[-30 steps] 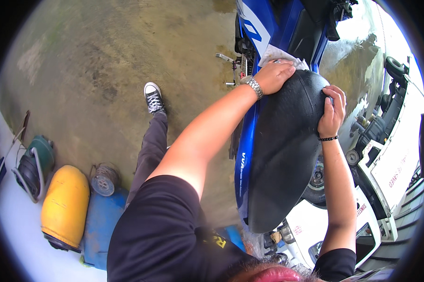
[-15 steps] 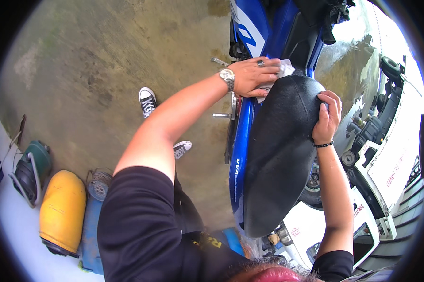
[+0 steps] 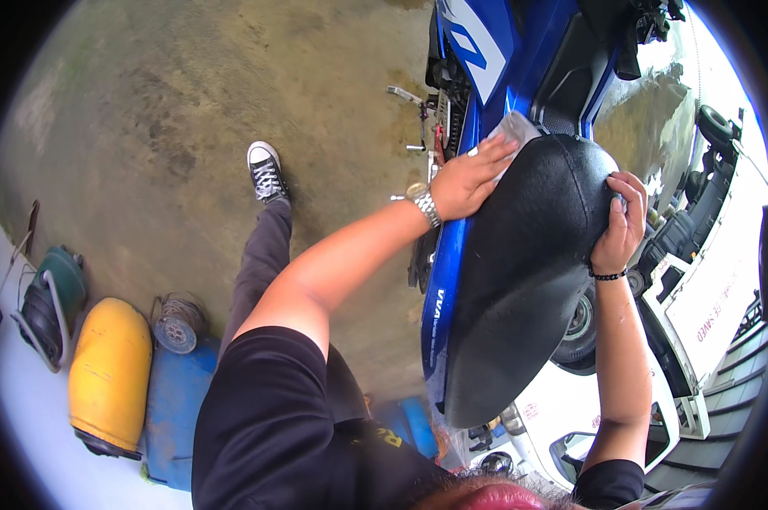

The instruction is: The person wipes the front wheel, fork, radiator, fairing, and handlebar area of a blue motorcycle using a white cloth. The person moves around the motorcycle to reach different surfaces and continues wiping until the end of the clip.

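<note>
At the front edge of the black motorcycle seat (image 3: pixel 520 280): left hand (image 3: pixel 469 180) laid flat, fingers stretched out and pressed on a pale grey cloth (image 3: pixel 513 134), silver wristwatch (image 3: pixel 424 202) on the wrist. On the right edge of the same seat: right hand (image 3: pixel 620 223), fingers curled and gripping the seat rim, black bracelet (image 3: pixel 607 274) around the wrist. Cloth caught between the left palm and the seat's front end, touching both, just beside the blue fairing (image 3: pixel 520 51). Seat itself on top of the blue motorcycle (image 3: pixel 442 297), long and dark, narrow end toward the lower edge of the view. On the concrete floor (image 3: pixel 188 127), left of the motorcycle: one black sneaker (image 3: pixel 267 172) with white laces. Near the lower left corner of the floor: yellow cylinder (image 3: pixel 109 374) beside a blue tank (image 3: pixel 176 408), and a green machine (image 3: pixel 48 302) farther left.
</note>
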`<state>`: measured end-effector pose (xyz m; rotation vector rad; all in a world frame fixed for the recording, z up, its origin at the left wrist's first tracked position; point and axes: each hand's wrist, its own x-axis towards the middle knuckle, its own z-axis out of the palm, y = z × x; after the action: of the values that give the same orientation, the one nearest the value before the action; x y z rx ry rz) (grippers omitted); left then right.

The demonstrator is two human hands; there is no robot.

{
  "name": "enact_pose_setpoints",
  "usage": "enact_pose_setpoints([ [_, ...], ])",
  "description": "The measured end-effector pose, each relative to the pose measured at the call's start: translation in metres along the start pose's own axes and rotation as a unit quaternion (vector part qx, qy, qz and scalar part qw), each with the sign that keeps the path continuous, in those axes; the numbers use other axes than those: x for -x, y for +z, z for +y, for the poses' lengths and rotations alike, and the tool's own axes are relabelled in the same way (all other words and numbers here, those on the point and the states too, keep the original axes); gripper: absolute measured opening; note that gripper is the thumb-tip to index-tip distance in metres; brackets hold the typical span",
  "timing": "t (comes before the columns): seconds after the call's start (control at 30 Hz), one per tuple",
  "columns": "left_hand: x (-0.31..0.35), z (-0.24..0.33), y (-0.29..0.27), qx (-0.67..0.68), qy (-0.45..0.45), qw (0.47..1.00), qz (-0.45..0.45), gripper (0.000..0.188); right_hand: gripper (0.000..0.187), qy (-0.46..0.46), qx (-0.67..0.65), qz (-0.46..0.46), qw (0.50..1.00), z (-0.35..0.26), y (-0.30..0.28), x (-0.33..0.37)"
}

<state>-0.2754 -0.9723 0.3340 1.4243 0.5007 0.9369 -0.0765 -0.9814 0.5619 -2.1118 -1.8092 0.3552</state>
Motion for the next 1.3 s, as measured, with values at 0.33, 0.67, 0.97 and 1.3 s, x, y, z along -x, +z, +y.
enact_pose_setpoints([
  [0.33, 0.057, 0.051, -0.025, -0.060, -0.108, 0.990, -0.066, 0.037, 0.029, -0.008, 0.017, -0.009, 1.000, 0.000, 0.000, -0.001],
  [0.67, 0.011, -0.015, -0.069, 0.275, -0.355, 0.875, 0.182, 0.031, 0.029, -0.012, 0.013, -0.007, 1.000, 0.003, 0.001, -0.002],
  [0.97, 0.014, -0.020, 0.018, -0.037, -0.145, 0.973, 0.176, 0.030, 0.027, -0.007, 0.017, 0.003, 1.000, 0.002, 0.003, -0.001],
  [1.3, 0.128, 0.076, -0.011, 0.019, -0.164, 0.986, -0.023, 0.019, 0.023, 0.000, 0.033, -0.003, 0.999, 0.002, 0.000, 0.001],
])
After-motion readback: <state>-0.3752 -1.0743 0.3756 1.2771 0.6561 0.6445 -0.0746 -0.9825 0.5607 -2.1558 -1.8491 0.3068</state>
